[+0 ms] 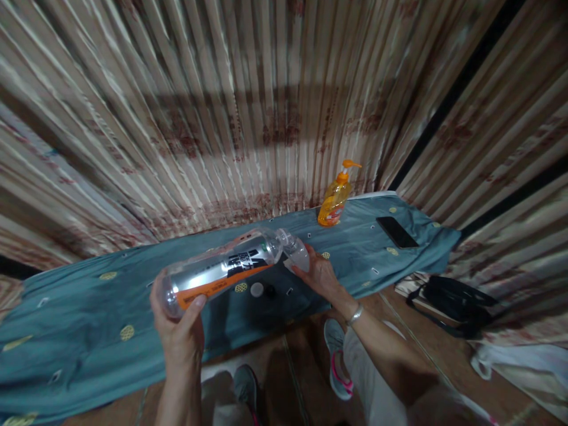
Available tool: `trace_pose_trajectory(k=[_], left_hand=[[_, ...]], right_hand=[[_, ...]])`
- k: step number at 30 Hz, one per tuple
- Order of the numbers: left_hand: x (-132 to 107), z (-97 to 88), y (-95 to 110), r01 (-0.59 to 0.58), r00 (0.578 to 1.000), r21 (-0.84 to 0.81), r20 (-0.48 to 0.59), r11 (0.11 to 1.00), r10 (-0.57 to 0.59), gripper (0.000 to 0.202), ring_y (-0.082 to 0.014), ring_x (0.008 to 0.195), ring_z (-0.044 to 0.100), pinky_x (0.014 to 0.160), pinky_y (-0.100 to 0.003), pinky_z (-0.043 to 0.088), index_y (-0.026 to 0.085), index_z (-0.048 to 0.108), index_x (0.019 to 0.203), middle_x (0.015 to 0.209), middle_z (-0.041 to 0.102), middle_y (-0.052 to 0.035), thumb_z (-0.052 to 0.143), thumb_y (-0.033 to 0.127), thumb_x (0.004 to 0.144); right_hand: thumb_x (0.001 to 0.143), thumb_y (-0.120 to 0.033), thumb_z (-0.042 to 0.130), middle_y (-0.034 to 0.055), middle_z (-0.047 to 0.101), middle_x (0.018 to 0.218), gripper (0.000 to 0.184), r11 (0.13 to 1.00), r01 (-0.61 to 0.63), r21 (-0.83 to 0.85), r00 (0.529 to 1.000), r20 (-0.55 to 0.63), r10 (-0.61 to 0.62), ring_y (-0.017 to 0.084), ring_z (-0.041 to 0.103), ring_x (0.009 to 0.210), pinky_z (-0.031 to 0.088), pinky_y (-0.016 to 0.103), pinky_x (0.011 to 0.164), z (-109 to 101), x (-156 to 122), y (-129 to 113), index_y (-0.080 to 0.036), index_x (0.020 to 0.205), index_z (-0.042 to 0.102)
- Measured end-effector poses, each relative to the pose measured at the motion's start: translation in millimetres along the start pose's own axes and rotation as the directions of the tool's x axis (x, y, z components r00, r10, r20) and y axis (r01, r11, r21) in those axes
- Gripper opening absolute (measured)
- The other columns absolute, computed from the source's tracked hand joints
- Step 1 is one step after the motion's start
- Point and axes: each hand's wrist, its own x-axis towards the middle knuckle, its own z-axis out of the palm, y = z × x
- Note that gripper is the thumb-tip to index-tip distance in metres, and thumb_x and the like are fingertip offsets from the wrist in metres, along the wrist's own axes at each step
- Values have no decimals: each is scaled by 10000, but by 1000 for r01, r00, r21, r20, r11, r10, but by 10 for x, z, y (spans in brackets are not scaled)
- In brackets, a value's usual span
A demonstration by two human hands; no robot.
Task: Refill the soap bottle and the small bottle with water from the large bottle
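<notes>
My left hand (pixel 181 331) is wrapped round the base of a large clear plastic bottle (pixel 213 275) with a silver and orange label. The bottle lies tilted nearly on its side, its neck pointing right. My right hand (pixel 320 273) grips a small clear plastic bottle (pixel 298 254), whose narrow end meets the large bottle's mouth. Whether the two mouths touch or merely overlap is hard to tell. On the cloth below them lie a whitish round cap (pixel 257 289) and a black cap (pixel 270 291).
An orange pump bottle (pixel 335 201) stands at the back of the teal cloth-covered surface (pixel 89 307). To its right lies a dark phone (pixel 396 232). Pleated curtains (pixel 266 106) hang behind. A black bag (pixel 457 305) sits low at the right.
</notes>
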Motion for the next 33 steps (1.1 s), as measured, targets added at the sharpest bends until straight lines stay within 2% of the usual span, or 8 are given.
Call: trace_pose_trajectory(k=[3,8,14,20,25,33], left_hand=[[-4,-7,-13,-7,1000,7,13,1000,7,924,-311,1493,739,1255,-390,626,385,799,1535,1571,811,-46,1156,364,683],[-10,-3,-15,-11,1000,15,7,1000,11,908,-318,1492,740,1243,-393,630,375,806,1518,1588,805,-52,1156,388,680],[-4,-25,-50,-2,1000,42,-4,999,2,937,-335,1520,743,1304,-443,620,374,791,1556,1635,790,-66,1161,430,697],[-7,-40,-54,-13,1000,28,22,1000,12,931,-352,1565,735,1333,-458,635,376,793,1560,1643,802,-68,1178,445,715],[-13,-41,-57,4,1000,8,21,1000,-5,957,-349,1615,725,1366,-447,617,392,796,1568,1667,801,-59,1186,395,694],[9,-49,-79,-2,1000,10,6,1000,2,1008,-357,1583,746,1324,-456,644,379,805,1540,1642,815,-73,1223,465,626]], right_hand=[[1070,-459,993,214,998,1238,721,1000,-17,-5,1000,2,17,386,978,1115,790,433,975,-20,0,-20,-148,1675,753],[1065,-418,998,216,996,1290,723,999,-34,17,999,3,34,382,986,1146,791,446,1001,-51,-1,-49,-169,1694,743],[1042,-419,1022,221,996,1262,750,999,-37,11,999,-2,37,393,986,1128,794,439,987,-26,-7,-25,-143,1686,753],[1058,-477,1019,206,1001,1229,769,1000,-16,3,999,-44,16,388,986,1100,787,427,957,26,-16,11,-148,1697,748],[1065,-455,998,219,1001,1267,747,1000,-19,14,999,-25,19,388,984,1130,780,428,976,14,-16,11,-140,1694,745],[1037,-375,1049,216,986,1256,762,997,-68,34,998,-16,69,379,971,1148,792,460,1011,29,-33,-23,-167,1707,753]])
